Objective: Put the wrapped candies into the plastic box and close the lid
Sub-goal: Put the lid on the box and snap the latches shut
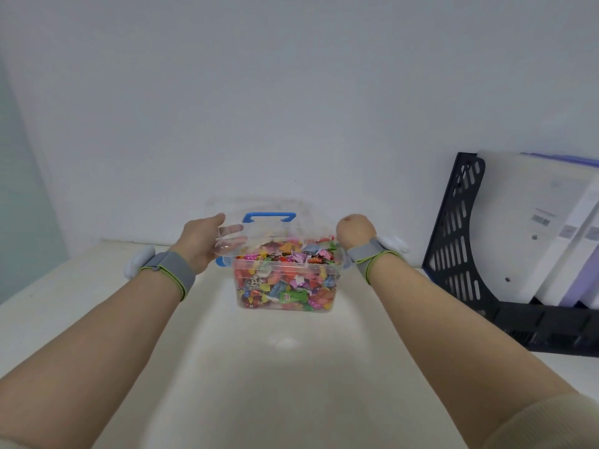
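The clear plastic box (287,283), heaped with wrapped candies (285,273), stands on the pale table (97,303) near the white wall (291,92), and its transparent lid (259,218) with a blue handle (269,217) is raised and tilted above the opening. The left hand (202,244) clasps the lid's left edge, fingers showing through the plastic; the right hand (355,230) is at the right edge, its grip hidden, so I cannot tell. Both wrists wear 2 grey bands, and a black file rack (460,254) with folders stands at right

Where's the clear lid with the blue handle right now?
In the head view, the clear lid with the blue handle is centre frame, tilted above the candy-filled clear plastic box, held between the left hand and right hand.
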